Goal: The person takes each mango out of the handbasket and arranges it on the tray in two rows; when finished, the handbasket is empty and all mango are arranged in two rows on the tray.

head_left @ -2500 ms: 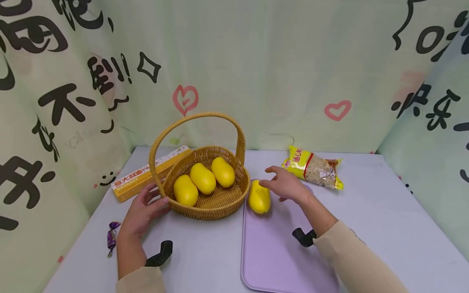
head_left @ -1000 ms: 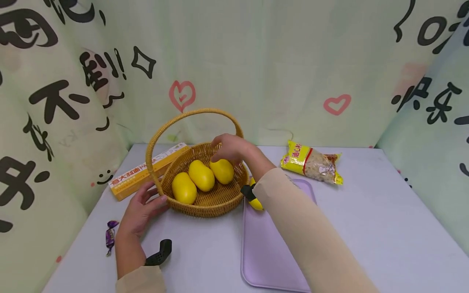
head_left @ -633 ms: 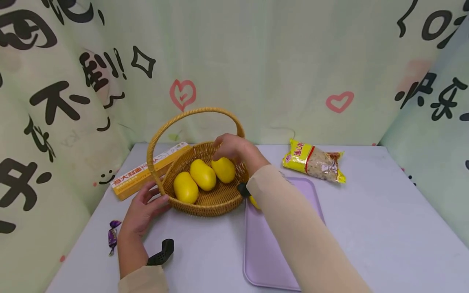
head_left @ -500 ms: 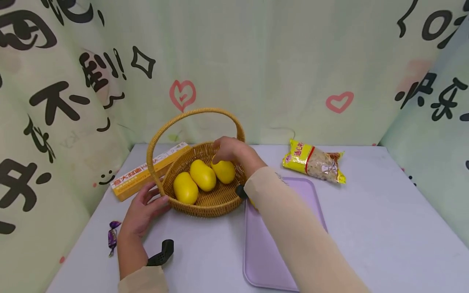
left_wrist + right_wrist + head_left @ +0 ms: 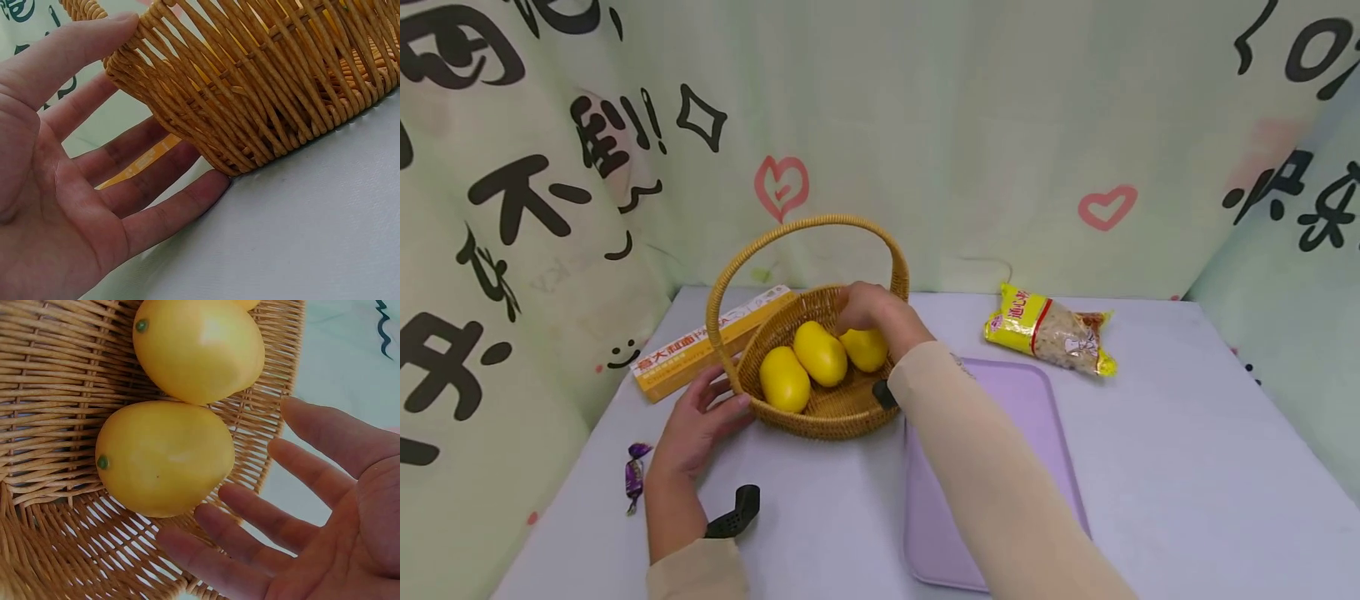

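A wicker basket (image 5: pixel 827 427) with a tall arched handle holds three yellow mangoes, one at the left (image 5: pixel 785 380), one in the middle (image 5: pixel 820 354) and one at the right (image 5: pixel 867 350). My left hand (image 5: pixel 696 429) touches the basket's left side; in the left wrist view the thumb rests on the rim and the straight fingers spread along the outside. Over the basket's right side reaches my right hand (image 5: pixel 882 313), partly covering the right mango. In the right wrist view its fingers are spread beside that mango (image 5: pixel 165 459), apparently not curled round it.
A lilac tray (image 5: pixel 1011 400) lies right of the basket, partly under my right sleeve (image 5: pixel 992 467). Behind the basket lies an orange-and-white pasta box (image 5: pixel 700 346). A bag of dry food (image 5: pixel 1051 331) is at the back right, a purple wrapped candy (image 5: pixel 635 477) at the left.
My right hand has moved left from above a mango on the tray into the basket, then slightly lower by the right mango. The tray's mango is now hidden behind my sleeve. My left hand stays.
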{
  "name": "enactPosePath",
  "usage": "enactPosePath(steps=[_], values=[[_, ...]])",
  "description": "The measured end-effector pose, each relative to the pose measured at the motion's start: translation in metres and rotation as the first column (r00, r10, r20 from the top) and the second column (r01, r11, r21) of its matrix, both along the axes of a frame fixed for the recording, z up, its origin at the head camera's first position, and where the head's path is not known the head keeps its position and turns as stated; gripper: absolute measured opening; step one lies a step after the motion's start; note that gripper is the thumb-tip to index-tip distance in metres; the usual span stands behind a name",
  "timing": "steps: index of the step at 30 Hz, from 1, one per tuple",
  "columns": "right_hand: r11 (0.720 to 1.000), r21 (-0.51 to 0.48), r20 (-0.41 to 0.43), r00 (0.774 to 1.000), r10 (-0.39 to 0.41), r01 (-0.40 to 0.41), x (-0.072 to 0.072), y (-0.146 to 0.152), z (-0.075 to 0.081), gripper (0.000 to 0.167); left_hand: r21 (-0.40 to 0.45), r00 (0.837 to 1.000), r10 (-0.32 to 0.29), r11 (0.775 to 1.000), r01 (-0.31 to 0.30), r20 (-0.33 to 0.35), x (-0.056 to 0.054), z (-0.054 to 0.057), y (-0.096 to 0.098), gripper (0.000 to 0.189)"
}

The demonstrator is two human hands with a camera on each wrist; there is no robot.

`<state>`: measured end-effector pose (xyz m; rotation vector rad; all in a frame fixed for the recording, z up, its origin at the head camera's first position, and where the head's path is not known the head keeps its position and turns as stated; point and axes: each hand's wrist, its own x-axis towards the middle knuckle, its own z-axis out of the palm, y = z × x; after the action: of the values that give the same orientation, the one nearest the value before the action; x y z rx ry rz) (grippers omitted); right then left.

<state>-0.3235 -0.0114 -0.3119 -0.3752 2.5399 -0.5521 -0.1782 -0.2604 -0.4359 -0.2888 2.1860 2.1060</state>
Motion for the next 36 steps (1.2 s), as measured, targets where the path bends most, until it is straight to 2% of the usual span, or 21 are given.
enactPosePath(steps=[5,13,21,30,36], values=[[1.0,-0.018,0.027,1.0,0.002,-0.001,-0.002,0.001,0.0,0.054,-0.008,1.0,-0.001,1.0,0.001,0.009,-0.001,0.002,0.001,0.076],[0.998,0.015,0.033,0.998,0.053,-0.053,-0.005,0.001,-0.003,0.05,0.011,1.0,0.01,1.0,-0.01,-0.01,-0.003,0.002,0.001,0.074],[0.997,0.065,0.08,0.996,0.033,-0.039,-0.005,0.0,-0.008,0.056,0.026,1.0,0.015,1.0,-0.015,-0.003,-0.002,-0.001,-0.001,0.072],[0.986,0.138,0.071,0.994,0.083,-0.093,-0.004,-0.003,-0.011,0.057,0.034,1.0,0.013,0.999,-0.012,-0.006,-0.001,0.0,0.0,0.072],[0.988,0.133,0.045,0.997,0.066,-0.072,-0.002,-0.001,-0.011,0.061,0.031,1.0,0.016,0.999,-0.015,-0.009,-0.002,0.0,0.0,0.073]])
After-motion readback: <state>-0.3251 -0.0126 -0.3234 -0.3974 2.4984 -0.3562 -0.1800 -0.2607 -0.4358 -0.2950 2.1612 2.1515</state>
